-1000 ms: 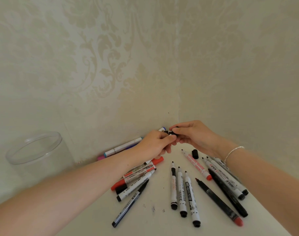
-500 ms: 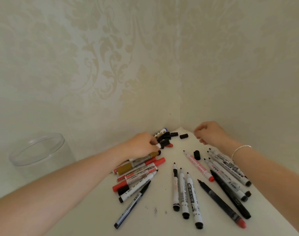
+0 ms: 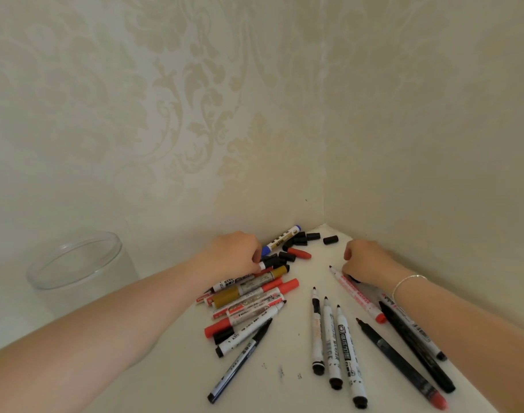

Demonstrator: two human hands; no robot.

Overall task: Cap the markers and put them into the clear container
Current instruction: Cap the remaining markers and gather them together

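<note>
The container (image 3: 76, 263) stands at left, seemingly empty. Both hands have parted: the left hand (image 3: 234, 253) now curls on a marker (image 3: 265, 265) atop the pile (image 3: 249, 302); the right hand (image 3: 365, 260), fingers curled, reaches for a cap; grip unclear.

The container (image 3: 76, 263) stands at the far left of the table (image 3: 171, 380), well apart from the markers. One heap of markers (image 3: 246, 302) lies mid-table, the left hand (image 3: 234, 254) at its far end. Loose caps (image 3: 299, 242) sit beyond, in the corner. Right of the heap lies a fan of markers (image 3: 374, 338), the right hand (image 3: 365, 260) at its far end
</note>
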